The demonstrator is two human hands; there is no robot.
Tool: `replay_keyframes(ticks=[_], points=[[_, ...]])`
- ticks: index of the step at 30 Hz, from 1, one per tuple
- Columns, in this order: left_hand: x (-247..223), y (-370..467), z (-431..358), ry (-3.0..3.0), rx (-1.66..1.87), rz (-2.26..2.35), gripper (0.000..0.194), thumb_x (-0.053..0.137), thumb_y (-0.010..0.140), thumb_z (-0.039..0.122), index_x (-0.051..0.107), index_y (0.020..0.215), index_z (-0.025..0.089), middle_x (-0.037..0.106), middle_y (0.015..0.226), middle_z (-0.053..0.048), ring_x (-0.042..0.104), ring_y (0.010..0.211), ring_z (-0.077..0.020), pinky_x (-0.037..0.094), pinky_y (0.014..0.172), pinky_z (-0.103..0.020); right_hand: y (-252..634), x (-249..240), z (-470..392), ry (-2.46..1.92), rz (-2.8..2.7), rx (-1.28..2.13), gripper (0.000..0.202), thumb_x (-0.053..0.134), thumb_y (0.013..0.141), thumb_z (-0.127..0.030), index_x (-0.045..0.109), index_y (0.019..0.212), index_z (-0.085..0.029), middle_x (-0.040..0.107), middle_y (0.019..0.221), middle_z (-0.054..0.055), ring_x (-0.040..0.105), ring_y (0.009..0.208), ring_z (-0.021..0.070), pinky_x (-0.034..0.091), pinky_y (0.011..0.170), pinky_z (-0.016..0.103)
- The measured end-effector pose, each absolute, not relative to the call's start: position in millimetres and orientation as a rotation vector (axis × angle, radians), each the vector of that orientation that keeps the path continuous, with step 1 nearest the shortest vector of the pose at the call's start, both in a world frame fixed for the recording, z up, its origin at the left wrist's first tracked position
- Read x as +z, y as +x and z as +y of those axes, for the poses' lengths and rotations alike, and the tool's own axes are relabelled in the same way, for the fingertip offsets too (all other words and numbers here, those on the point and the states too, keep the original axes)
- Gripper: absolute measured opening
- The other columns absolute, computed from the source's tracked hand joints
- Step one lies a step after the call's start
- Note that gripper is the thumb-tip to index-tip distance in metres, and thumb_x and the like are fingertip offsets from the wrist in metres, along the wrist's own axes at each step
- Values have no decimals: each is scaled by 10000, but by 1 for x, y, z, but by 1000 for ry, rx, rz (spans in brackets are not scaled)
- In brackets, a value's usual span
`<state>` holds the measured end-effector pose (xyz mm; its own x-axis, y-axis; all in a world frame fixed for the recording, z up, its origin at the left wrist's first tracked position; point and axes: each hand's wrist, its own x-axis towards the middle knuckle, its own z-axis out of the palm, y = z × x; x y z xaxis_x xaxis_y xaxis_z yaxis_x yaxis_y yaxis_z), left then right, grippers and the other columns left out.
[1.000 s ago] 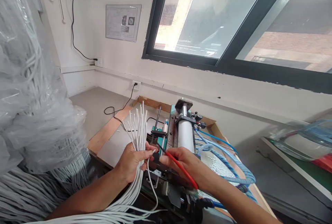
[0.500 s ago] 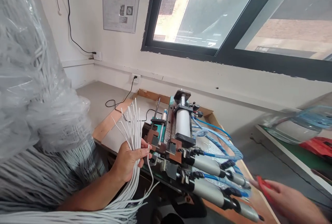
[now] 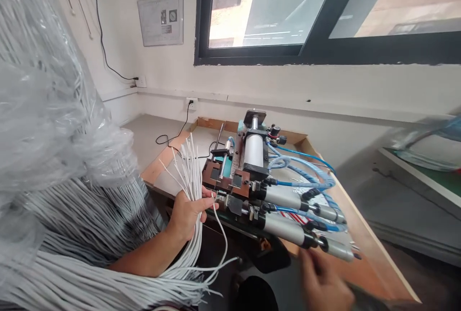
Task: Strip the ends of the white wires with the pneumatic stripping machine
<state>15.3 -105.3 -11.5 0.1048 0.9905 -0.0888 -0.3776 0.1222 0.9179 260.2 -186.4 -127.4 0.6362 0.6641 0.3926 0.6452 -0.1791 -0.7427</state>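
Note:
My left hand (image 3: 192, 212) is closed around a thick bundle of white cables (image 3: 194, 176), their cut ends fanning upward. Between its thumb and fingertips, one single cable (image 3: 222, 234) is pinched apart and bends downward. Just right of those fingertips stands a pneumatic machine (image 3: 234, 181) with brown clamp blocks and silver cylinders. My right hand (image 3: 324, 282) is below the front cylinder (image 3: 284, 229), near the table's front edge; motion blurs its fingers. Something red (image 3: 293, 217) shows partly behind that cylinder, among the blue hoses.
A large mass of grey-white cables (image 3: 97, 224), partly wrapped in clear plastic (image 3: 101, 152), fills the left side. Blue air hoses (image 3: 317, 176) loop right of the machine. The table has a raised wooden rim (image 3: 382, 258). A green-topped shelf (image 3: 425, 171) stands at right.
My right hand has moved left and down from the table's right side; the red-handled thing it held no longer shows in it. Red now appears behind the cylinder. My left hand keeps its hold.

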Motion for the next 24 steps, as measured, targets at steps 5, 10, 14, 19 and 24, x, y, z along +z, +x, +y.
replay_keyframes(ticks=[5, 10, 14, 19, 24], points=[[-14, 24, -103, 938, 1204, 939, 140, 687, 575, 133, 593, 680, 121, 620, 750, -43, 639, 587, -172, 274, 301, -147, 157, -106, -183, -1244, -1446, 382, 231, 506, 796, -268, 655, 953, -188, 667, 945, 99, 616, 849, 222, 476, 735, 306], [-15, 10, -100, 872, 1275, 989, 163, 691, 608, 187, 594, 724, 127, 621, 732, -45, 611, 612, -156, 327, 324, -163, 119, -83, -155, -1120, -1165, 774, 166, 546, 784, -277, 681, 780, -179, 623, 679, 42, 558, 611, 156, 433, 567, 252], [-20, -2, -98, 772, 1279, 974, 161, 671, 647, 213, 583, 755, 132, 621, 689, -39, 578, 587, -133, 348, 349, -173, 111, -87, -144, -1096, -653, 1113, 250, 637, 695, -391, 675, 765, -153, 548, 573, -1, 380, 439, 76, 293, 413, 204], [-22, -2, -96, 755, 1264, 957, 145, 666, 649, 202, 578, 742, 133, 598, 622, -10, 544, 531, -112, 342, 350, -172, 104, -88, -134, -1012, -407, 1271, 283, 718, 600, -384, 673, 716, -129, 529, 582, -1, 332, 444, 54, 256, 420, 190], [-21, 0, -96, 745, 1242, 958, 163, 681, 622, 201, 582, 728, 127, 589, 594, -4, 535, 510, -108, 342, 350, -176, 102, -83, -132, -983, -401, 1329, 271, 712, 602, -384, 663, 674, -127, 512, 561, -8, 278, 423, 46, 207, 400, 189]])
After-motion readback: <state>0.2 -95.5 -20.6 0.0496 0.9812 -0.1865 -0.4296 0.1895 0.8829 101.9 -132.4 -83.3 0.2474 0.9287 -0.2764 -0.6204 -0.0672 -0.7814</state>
